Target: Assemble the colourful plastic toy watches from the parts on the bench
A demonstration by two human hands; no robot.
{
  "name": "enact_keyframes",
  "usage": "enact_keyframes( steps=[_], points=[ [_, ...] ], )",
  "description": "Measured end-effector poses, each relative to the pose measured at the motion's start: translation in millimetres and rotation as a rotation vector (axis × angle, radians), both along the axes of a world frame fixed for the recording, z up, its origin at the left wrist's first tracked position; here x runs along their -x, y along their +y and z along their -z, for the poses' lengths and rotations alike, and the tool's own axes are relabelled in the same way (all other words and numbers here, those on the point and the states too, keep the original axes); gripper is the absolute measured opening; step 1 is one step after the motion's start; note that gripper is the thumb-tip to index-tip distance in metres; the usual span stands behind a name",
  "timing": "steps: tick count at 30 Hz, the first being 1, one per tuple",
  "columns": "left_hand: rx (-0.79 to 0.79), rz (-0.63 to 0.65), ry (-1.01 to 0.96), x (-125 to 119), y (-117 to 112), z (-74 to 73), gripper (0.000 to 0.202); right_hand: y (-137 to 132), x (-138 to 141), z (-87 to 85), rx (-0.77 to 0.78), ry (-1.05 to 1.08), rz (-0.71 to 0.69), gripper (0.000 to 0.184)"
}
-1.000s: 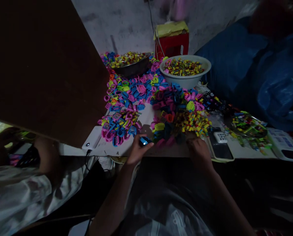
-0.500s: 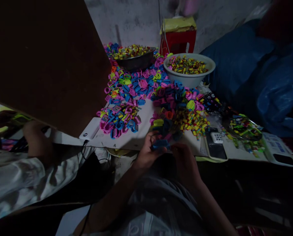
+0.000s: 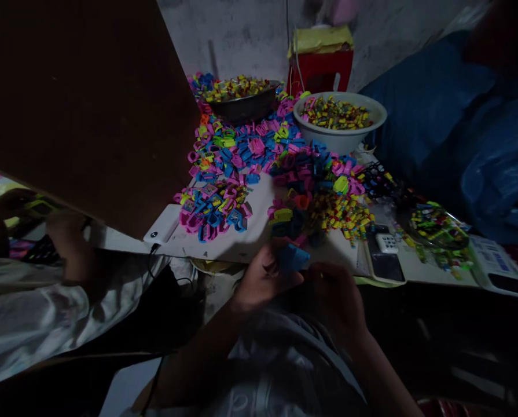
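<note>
1 blue, boxy plastic piece (image 3: 295, 256) is gripped in the half-closed left hand (image 3: 261, 279); the right hand (image 3: 337, 292) is curled, any contents obscured by shadow.

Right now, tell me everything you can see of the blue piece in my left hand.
The blue piece is small and roughly boxy, and looks like plastic. Your left hand holds it, its far end sticking out toward your right hand, near the table's front edge. Whether the right hand touches it, I can't tell; dim light and blur hide finer parts.
</note>
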State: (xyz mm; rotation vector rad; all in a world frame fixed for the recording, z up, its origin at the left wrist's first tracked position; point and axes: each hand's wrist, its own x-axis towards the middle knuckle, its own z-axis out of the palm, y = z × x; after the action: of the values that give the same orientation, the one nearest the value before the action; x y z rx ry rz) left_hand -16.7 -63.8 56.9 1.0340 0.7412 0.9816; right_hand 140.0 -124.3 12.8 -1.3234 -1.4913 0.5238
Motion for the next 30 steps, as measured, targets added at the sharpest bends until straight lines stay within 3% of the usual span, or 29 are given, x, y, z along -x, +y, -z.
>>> enact_keyframes(
  steps=[4,7,14,22,30],
  points=[
    [-0.019,0.025,0.182,2.5,0.0,-5.0,0.053,-2.4,-4.2,-3.6,-0.068,0.086,0.031,0.017],
    [0.018,0.037,0.235,4.9,2.2,-3.1,0.055,-1.0,-3.6,-5.2,-0.011,0.105,0.028,0.016],
    [0.076,0.024,-0.018,6.9,4.6,-0.4,0.065,1.7,-0.7,-1.9,0.01,0.044,0.098,0.018],
    [-0.14,0.012,0.065,3.1,2.3,2.2,0.054,-5.3,3.5,-18.3,0.011,-0.096,0.06,0.014],
    [-0.306,-0.054,0.101,1.6,-0.7,4.1,0.051,-2.1,9.3,-15.3,-0.118,0.014,0.042,0.019]
  ],
)
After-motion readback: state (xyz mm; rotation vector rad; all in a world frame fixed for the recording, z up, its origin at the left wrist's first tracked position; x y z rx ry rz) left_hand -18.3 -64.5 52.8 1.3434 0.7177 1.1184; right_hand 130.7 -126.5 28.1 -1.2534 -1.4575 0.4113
